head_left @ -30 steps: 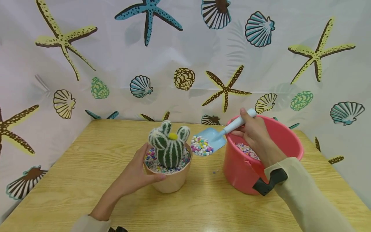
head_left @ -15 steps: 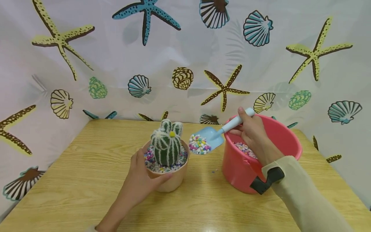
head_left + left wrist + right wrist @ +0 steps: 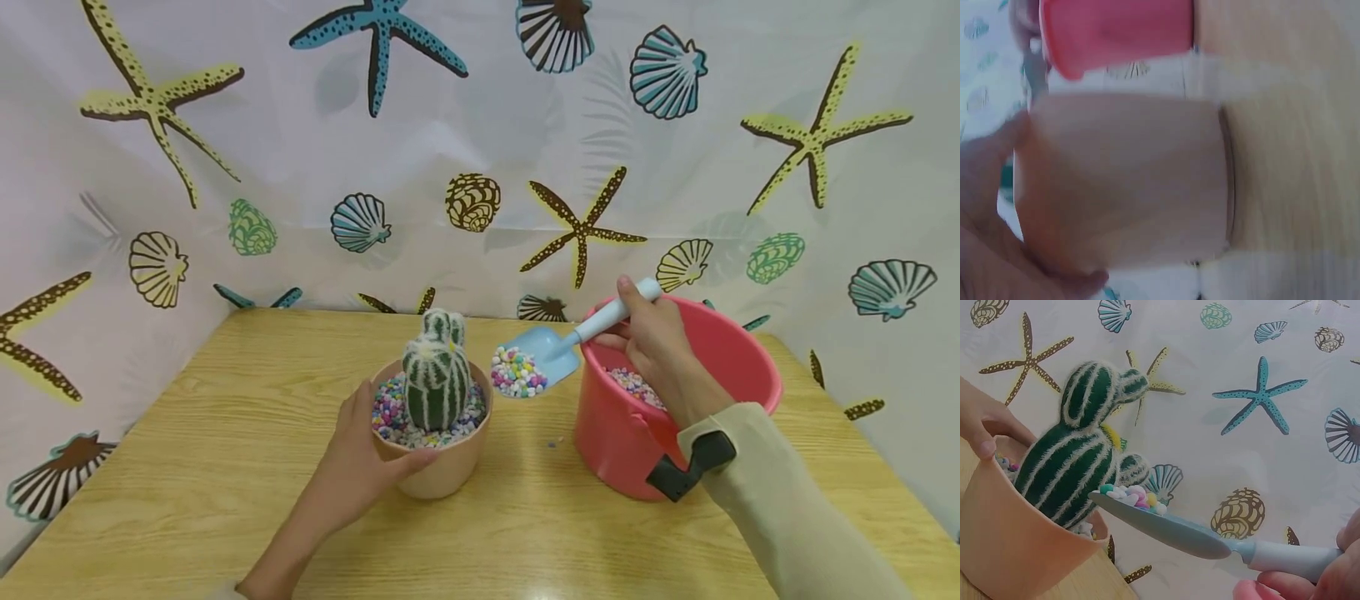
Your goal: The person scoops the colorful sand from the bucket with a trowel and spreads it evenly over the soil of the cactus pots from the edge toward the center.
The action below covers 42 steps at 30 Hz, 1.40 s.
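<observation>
My left hand (image 3: 367,454) grips the near left of a peach flowerpot (image 3: 448,471), thumb along its front and fingers at the rim. A knitted-looking toy cactus (image 3: 435,387), green with fuzzy white stripes, stands in the pot among colourful pebbles (image 3: 390,417). In the right wrist view a small yellow flower (image 3: 1112,434) shows on the cactus (image 3: 1069,469). My right hand (image 3: 658,346) holds the handle of a light-blue toy shovel (image 3: 551,350) over the bucket's left rim. Its blade, loaded with pebbles (image 3: 517,372), points left, just right of the pot.
A pink-red bucket (image 3: 611,437) with more pebbles (image 3: 636,387) inside stands right of the pot. A few stray pebbles (image 3: 552,444) lie on the wooden table (image 3: 225,417) between them. A shell-and-starfish patterned cloth (image 3: 420,125) hangs behind and at both sides.
My left hand has turned the pot, so the cactus's side arms, first spread left and right, now overlap front to back. The loaded shovel has stayed almost still.
</observation>
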Available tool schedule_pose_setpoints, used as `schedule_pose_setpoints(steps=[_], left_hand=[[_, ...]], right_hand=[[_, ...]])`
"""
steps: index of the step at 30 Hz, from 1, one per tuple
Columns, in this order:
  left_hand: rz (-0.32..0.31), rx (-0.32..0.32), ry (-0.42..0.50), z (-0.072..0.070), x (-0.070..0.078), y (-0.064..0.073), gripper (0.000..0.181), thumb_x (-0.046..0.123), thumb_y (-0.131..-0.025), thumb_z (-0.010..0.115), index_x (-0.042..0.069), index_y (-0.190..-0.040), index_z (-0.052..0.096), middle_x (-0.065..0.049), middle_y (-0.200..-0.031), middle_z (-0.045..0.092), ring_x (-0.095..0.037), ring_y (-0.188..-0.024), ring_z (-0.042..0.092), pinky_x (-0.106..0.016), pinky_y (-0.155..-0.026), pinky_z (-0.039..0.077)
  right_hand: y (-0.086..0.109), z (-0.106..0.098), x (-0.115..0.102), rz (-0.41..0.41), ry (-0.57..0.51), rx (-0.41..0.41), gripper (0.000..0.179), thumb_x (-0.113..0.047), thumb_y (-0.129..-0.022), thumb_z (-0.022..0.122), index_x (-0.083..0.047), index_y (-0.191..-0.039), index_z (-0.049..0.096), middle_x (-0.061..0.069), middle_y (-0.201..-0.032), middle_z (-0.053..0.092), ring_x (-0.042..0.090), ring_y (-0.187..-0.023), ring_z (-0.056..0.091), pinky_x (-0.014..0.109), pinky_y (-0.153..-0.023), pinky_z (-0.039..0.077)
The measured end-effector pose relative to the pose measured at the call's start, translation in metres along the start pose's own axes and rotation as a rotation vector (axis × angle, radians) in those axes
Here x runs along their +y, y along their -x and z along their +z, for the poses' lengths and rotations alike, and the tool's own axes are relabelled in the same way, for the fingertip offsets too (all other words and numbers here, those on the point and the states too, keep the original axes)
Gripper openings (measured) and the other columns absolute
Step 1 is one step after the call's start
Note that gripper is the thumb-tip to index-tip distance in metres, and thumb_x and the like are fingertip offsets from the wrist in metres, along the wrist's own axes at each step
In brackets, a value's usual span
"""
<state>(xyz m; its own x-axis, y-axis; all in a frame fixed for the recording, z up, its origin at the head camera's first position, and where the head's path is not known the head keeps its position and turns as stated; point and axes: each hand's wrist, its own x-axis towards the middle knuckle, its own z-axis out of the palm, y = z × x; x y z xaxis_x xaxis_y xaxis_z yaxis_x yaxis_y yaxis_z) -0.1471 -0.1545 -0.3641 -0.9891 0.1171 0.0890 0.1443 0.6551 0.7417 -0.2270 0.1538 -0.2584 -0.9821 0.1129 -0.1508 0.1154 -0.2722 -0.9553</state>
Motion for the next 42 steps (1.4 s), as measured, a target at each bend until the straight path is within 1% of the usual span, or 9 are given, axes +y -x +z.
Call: schedule_pose_setpoints(steps=[3,5,11,15,18,24,29,35,42], left_hand=[[-0.094,0.043,-0.042,0.009,0.012,0.010,0.124,0.067,-0.078,0.062,0.003,-0.149,-0.017,-0.028,-0.155,-0.004,-0.051,-0.139,0.017,-0.062,-0.107,0.029],[-0.099,0.067,-0.057,0.011,0.015,0.013,0.124,0.068,-0.078,0.061,0.001,-0.150,-0.015,-0.029,-0.155,-0.003,-0.050,-0.140,0.017,-0.061,-0.107,0.030],[0.047,0.051,-0.031,-0.008,-0.004,0.007,0.109,0.055,-0.077,0.072,0.002,-0.150,0.012,-0.027,-0.146,0.019,-0.045,-0.131,0.034,-0.060,-0.101,0.039],[0.113,-0.028,0.017,-0.018,-0.018,0.002,0.107,0.049,-0.080,0.072,0.002,-0.152,0.008,-0.025,-0.153,0.016,-0.046,-0.136,0.029,-0.060,-0.103,0.037],[0.083,-0.020,-0.006,-0.012,-0.017,0.004,0.112,0.055,-0.081,0.068,0.002,-0.153,0.001,-0.026,-0.155,0.012,-0.048,-0.139,0.023,-0.062,-0.107,0.030],[-0.022,0.131,-0.086,0.018,0.005,0.017,0.113,0.067,-0.080,0.061,0.000,-0.151,0.003,-0.029,-0.148,0.021,-0.047,-0.132,0.035,-0.058,-0.102,0.038],[-0.023,0.115,-0.039,0.012,0.008,0.017,0.112,0.061,-0.079,0.067,0.000,-0.150,0.005,-0.029,-0.148,0.019,-0.048,-0.133,0.033,-0.060,-0.103,0.036],[0.120,0.064,0.046,0.003,-0.004,0.009,0.101,0.055,-0.077,0.072,0.025,-0.153,0.012,-0.021,-0.155,0.015,-0.044,-0.140,0.020,-0.070,-0.101,0.030],[0.117,0.106,0.046,0.008,0.002,0.013,0.096,0.054,-0.077,0.072,0.038,-0.151,0.013,-0.024,-0.152,0.017,-0.049,-0.136,0.027,-0.068,-0.099,0.034]], right_hand=[[0.000,0.002,0.000,-0.003,-0.003,0.019,0.024,-0.032,-0.099,0.046,-0.009,-0.104,0.043,0.006,-0.084,0.061,0.013,-0.068,0.070,0.028,-0.063,0.058],[0.000,0.004,0.001,0.000,-0.009,0.024,0.023,-0.031,-0.099,0.047,-0.010,-0.105,0.043,0.008,-0.090,0.059,0.013,-0.067,0.070,0.028,-0.062,0.058],[0.000,0.009,0.003,0.008,-0.017,0.023,0.023,-0.031,-0.098,0.047,-0.010,-0.107,0.042,0.013,-0.106,0.054,0.013,-0.066,0.070,0.029,-0.063,0.058],[0.000,0.012,0.004,0.011,0.003,0.031,0.024,-0.031,-0.098,0.048,-0.010,-0.108,0.041,0.013,-0.107,0.053,0.013,-0.066,0.070,0.028,-0.063,0.058],[0.000,0.014,0.004,0.015,0.019,0.032,0.024,-0.032,-0.098,0.048,-0.010,-0.107,0.042,0.013,-0.106,0.053,0.013,-0.067,0.070,0.030,-0.067,0.058],[0.000,0.017,0.004,0.003,0.004,0.032,0.024,-0.032,-0.098,0.047,-0.010,-0.106,0.043,0.013,-0.106,0.053,0.014,-0.067,0.069,0.034,-0.074,0.055],[0.000,0.020,0.006,0.011,-0.013,0.033,0.025,-0.031,-0.099,0.047,-0.008,-0.110,0.043,0.014,-0.107,0.053,0.014,-0.066,0.069,0.035,-0.075,0.054],[0.000,0.024,0.009,-0.004,0.010,0.037,0.022,-0.031,-0.098,0.048,-0.010,-0.104,0.042,0.013,-0.103,0.053,0.012,-0.068,0.068,0.032,-0.073,0.056],[0.000,0.031,0.013,-0.045,0.082,0.054,0.024,-0.032,-0.098,0.050,-0.011,-0.107,0.042,0.008,-0.096,0.057,0.012,-0.071,0.067,0.028,-0.064,0.058]])
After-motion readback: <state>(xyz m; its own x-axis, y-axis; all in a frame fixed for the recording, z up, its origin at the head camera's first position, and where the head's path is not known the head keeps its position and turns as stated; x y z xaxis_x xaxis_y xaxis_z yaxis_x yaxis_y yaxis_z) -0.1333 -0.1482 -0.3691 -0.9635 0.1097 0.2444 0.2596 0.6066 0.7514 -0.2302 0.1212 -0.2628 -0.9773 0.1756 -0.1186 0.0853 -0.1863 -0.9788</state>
